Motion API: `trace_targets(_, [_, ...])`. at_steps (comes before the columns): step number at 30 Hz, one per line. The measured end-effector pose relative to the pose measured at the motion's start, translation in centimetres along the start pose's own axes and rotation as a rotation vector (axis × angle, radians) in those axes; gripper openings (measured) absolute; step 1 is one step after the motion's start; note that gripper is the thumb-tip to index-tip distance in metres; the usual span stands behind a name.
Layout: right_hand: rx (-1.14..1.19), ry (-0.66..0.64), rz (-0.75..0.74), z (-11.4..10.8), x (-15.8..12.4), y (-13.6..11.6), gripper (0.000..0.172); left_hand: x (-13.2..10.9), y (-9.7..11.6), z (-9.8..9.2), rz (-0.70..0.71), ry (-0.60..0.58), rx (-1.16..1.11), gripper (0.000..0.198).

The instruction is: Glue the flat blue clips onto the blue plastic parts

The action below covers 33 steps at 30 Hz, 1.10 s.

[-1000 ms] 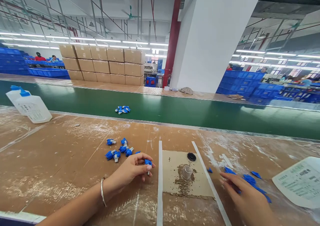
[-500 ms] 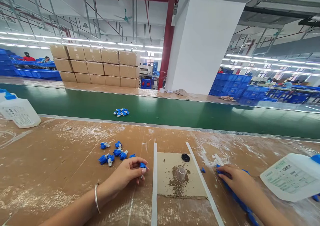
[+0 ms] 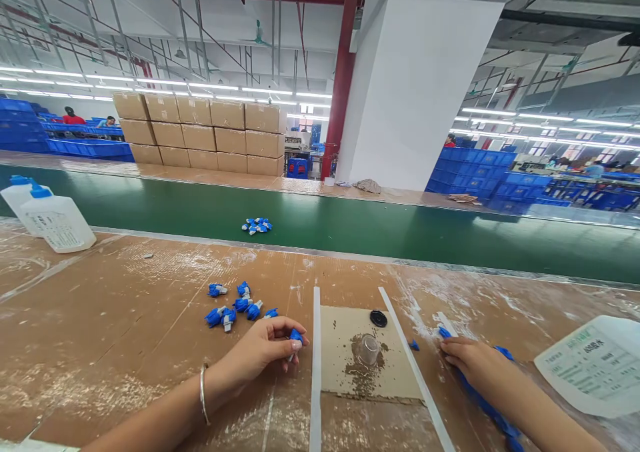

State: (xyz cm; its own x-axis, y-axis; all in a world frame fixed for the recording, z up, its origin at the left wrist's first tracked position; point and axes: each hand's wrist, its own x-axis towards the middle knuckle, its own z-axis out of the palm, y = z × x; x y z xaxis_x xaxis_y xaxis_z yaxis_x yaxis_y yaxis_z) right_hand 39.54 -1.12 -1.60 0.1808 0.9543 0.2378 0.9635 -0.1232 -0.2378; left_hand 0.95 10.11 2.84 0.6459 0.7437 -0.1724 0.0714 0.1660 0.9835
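My left hand [image 3: 260,353] rests on the brown table top, its fingers pinched round a small blue plastic part [image 3: 296,337]. Just behind it lies a loose group of several blue parts [image 3: 235,303]. My right hand [image 3: 470,359] lies over a row of blue parts [image 3: 493,409] at the right, fingers curled down on them; whether it grips one is hidden. Between my hands sits a cardboard pad [image 3: 345,379] with a clear little cup [image 3: 368,349] and a black cap [image 3: 379,318], framed by two white strips [image 3: 316,372].
A green conveyor belt [image 3: 400,232] runs behind the table, carrying a small pile of blue parts [image 3: 257,225]. White bottles with blue caps [image 3: 50,219] stand at far left; another white bottle [image 3: 595,365] lies at right. Stacked cartons [image 3: 200,132], blue crates and other people are far off.
The view shifted slightly left then back. My right hand slid from the blue parts at the right toward the white strip. My left hand keeps its pinch on the blue part.
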Motion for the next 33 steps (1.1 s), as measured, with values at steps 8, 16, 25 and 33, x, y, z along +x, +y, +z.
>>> trace_targets(8, [0.082,-0.129,-0.031,-0.8,-0.3,-0.1,0.029,0.0,-0.3,0.1,-0.003,-0.021,-0.078,0.039])
trace_targets(16, [0.326,0.053,-0.270,0.4,-1.3,-9.3,0.044,-0.4,-0.4,0.4,-0.058,-0.072,-0.194,0.039])
trace_targets(25, [0.768,0.103,-0.078,1.2,-1.7,-13.8,0.041,0.0,-1.6,0.9,0.022,-0.155,-0.290,0.045])
trace_targets(33, [1.860,0.094,0.433,2.7,-3.7,-22.5,0.051,-0.6,-1.7,1.7,0.068,-0.197,-0.364,0.051])
